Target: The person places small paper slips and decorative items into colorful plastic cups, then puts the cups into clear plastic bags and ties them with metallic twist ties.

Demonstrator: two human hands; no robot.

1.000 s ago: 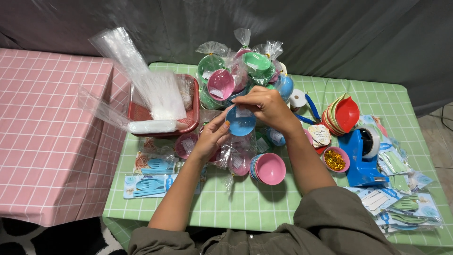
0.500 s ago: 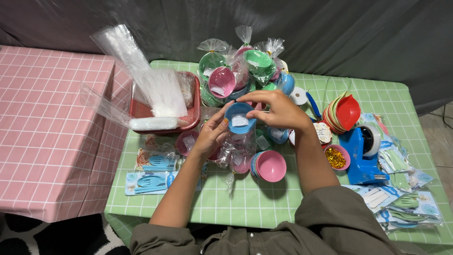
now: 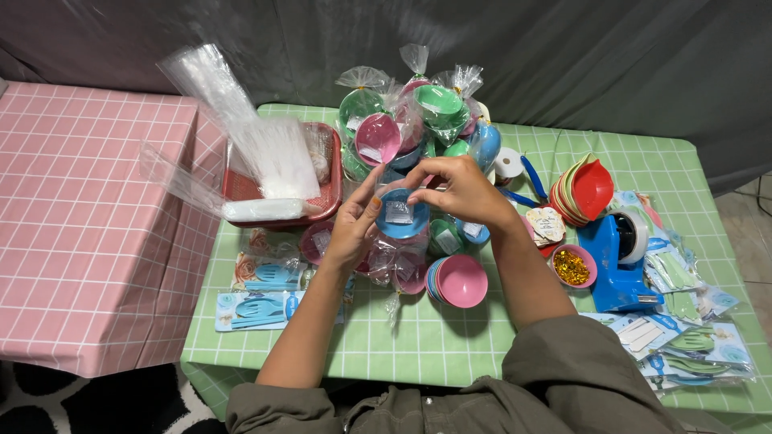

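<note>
The small blue plastic bowl (image 3: 400, 215) in its clear wrap is held above the green checked tablecloth (image 3: 515, 337), before the pile of bagged bowls (image 3: 410, 120). It is steadied by the left hand (image 3: 351, 229), fingers partly spread; the wrap is pinched by the right hand (image 3: 458, 191). The wrap should be gathered evenly, I think.

Grey curtain (image 3: 611, 64) behind; green checked table (image 3: 450, 345) beside pink checked table (image 3: 88, 225); patterned black-white floor (image 3: 96, 402).

Blue bowl (image 3: 401, 215) glossy plastic (clear crinkly film wrap); tablecloth (image 3: 450, 337) matt.
</note>
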